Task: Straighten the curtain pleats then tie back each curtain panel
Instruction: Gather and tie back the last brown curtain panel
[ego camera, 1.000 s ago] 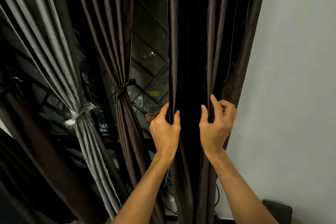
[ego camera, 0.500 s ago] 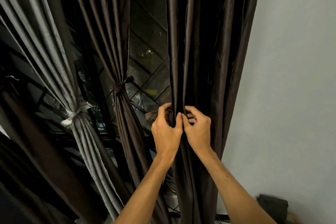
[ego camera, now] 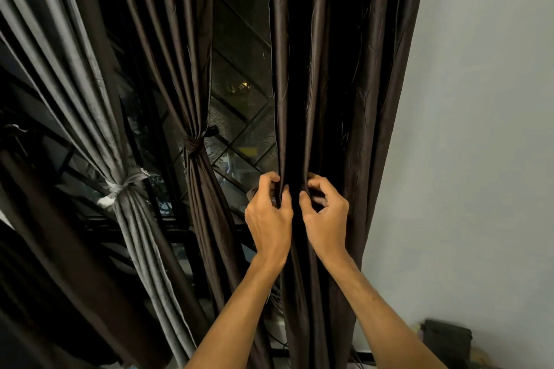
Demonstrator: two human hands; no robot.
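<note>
Pinching a pleat apiece, the person's fingers point(ego camera: 269, 177) are curling into the loose brown curtain panel point(ego camera: 344, 93) just below the middle of the frame. The left hand point(ego camera: 268, 220) is gripping the panel's leading edge between thumb and bent fingers. The right hand point(ego camera: 326, 219) is nipping the next fold over, its thumb tip pressing toward its curled fingers, and a dark hollow of cloth is lying between the two hands. Both hands are showing me their backs, knuckles up and wrists close together, and the bare forearms are rising from the bottom edge and converging on the panel.

From where I am standing, this is looking like the pleat-straightening step. The panel is hanging untied along the pale wall point(ego camera: 479, 129) on the right. I am judging that doing it well is going to call for taking one fold at a time, holding it lightly rather than bunching it, and drawing it downward so the folds are lying even before any gathering. The cloth is looking slick, so it is probably going to slip from a lazy grip.

Further left, a matching brown panel point(ego camera: 207, 219) is hanging cinched by its tie point(ego camera: 193, 144) in front of the window grille point(ego camera: 242, 135). At the left side a grey panel point(ego camera: 84, 84) is hanging gathered in a pale tie point(ego camera: 127, 184).
</note>
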